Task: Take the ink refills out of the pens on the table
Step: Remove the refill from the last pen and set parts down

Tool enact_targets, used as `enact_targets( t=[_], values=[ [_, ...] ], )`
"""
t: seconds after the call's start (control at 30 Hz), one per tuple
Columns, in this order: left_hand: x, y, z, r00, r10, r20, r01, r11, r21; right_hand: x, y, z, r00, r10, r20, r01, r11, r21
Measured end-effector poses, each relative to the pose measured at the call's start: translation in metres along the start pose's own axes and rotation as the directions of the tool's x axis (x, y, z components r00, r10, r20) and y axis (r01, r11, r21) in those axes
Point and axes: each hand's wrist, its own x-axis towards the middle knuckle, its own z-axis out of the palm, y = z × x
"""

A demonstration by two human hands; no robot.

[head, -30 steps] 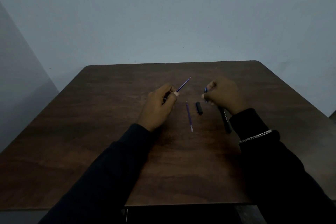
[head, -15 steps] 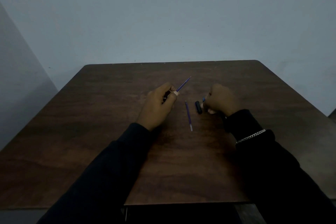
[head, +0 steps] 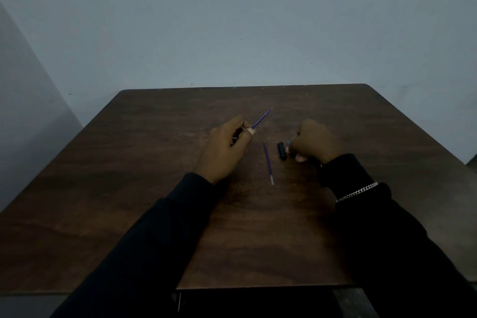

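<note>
No legible text or labels.

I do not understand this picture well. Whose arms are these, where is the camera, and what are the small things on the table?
There is no machine here. A person wears one camera on the head, and it looks forward and down, so the two arms in dark sleeves are that person's own.

The surface is a dark wooden table against a plain wall.

The left hand pinches a thin purple ink refill, which points up and away from the fingers. A second refill lies loose on the table between the hands. Beside it lies a short black pen part, perhaps a cap.

The right hand is closed, low at the table, just next to that black part. A little blue shows at its fingertips, but what it holds is hidden. A silver bracelet lies over the right sleeve.
</note>
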Motion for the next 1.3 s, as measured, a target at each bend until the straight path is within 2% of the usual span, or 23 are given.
enact_targets(
  t=[0.3, 0.43, 0.53, 0.6, 0.7, 0.77, 0.83, 0.93, 1.07, 1.3],
  values=[
    [0.001, -0.001, 0.000, 1.000, -0.006, 0.008, 0.006, 1.000, -0.010, 0.009, 0.005, 0.002, 1.000, 0.003, -0.006, -0.002, 0.999, 0.047],
    [0.002, -0.003, 0.000, 1.000, 0.001, -0.002, -0.001, 1.000, -0.015, 0.010, 0.006, 0.003, 0.999, -0.046, -0.021, 0.046, 0.999, 0.000],
    [0.002, -0.002, 0.000, 1.000, -0.008, 0.002, 0.008, 1.000, -0.021, 0.008, 0.007, 0.002, 0.999, -0.030, -0.023, 0.030, 1.000, -0.010],
    [0.001, -0.002, 0.000, 1.000, -0.012, 0.006, 0.012, 1.000, -0.013, 0.006, 0.009, 0.002, 0.997, -0.036, -0.074, 0.039, 0.998, 0.041],
    [0.001, -0.001, -0.001, 1.000, -0.009, 0.005, 0.009, 1.000, -0.011, 0.008, 0.010, 0.002, 0.956, -0.168, -0.242, 0.190, 0.979, 0.074],
    [0.000, 0.000, -0.002, 1.000, -0.009, 0.000, 0.009, 1.000, -0.008, 0.006, 0.008, 0.003, 0.914, -0.282, -0.291, 0.342, 0.922, 0.182],
    [-0.001, 0.002, -0.002, 1.000, -0.009, -0.003, 0.009, 1.000, -0.020, 0.003, 0.006, 0.002, 0.898, -0.355, -0.260, 0.436, 0.797, 0.418],
    [-0.001, 0.004, -0.002, 1.000, -0.011, -0.003, 0.011, 0.999, -0.043, 0.000, 0.003, 0.001, 0.890, -0.438, -0.125, 0.395, 0.605, 0.691],
    [-0.002, 0.006, -0.004, 1.000, 0.002, 0.007, -0.002, 0.999, -0.046, -0.004, -0.003, 0.010, 0.860, -0.507, -0.052, 0.343, 0.500, 0.795],
    [-0.002, 0.005, -0.003, 0.998, 0.019, 0.065, -0.017, 0.999, -0.039, -0.008, -0.008, 0.022, 0.850, -0.518, -0.090, 0.343, 0.416, 0.842]
  ],
)
